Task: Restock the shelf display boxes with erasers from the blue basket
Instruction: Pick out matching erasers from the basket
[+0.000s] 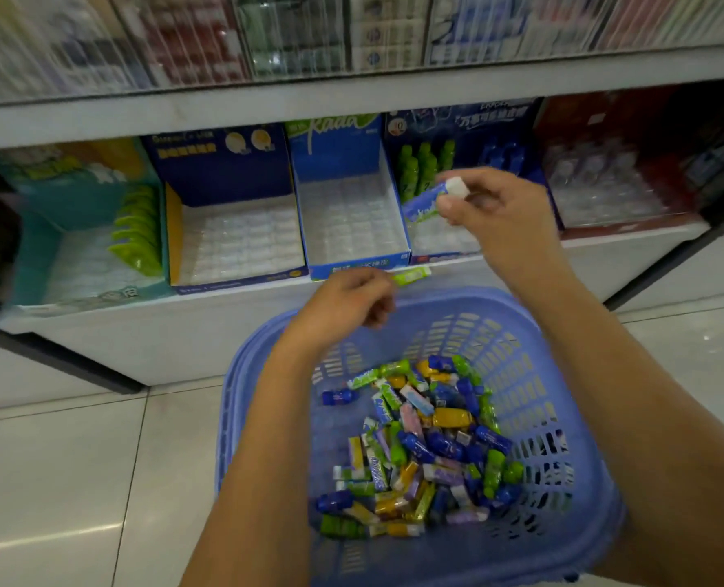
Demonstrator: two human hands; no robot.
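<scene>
Judged light and firm, a blue eraser (424,204) is pinched endwise by the right hand (493,216), a green eraser (412,275) by the left hand (349,305).

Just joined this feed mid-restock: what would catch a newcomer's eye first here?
The blue basket, low and centre, holds a bright heap of erasers in blue, green and yellow wrappers. Above it, the right hand pinches a blue-sleeved eraser in front of the shelf, while the left hand grips a green eraser near the basket's far rim. Behind them, the light blue display box shows a mostly bare tray.
</scene>
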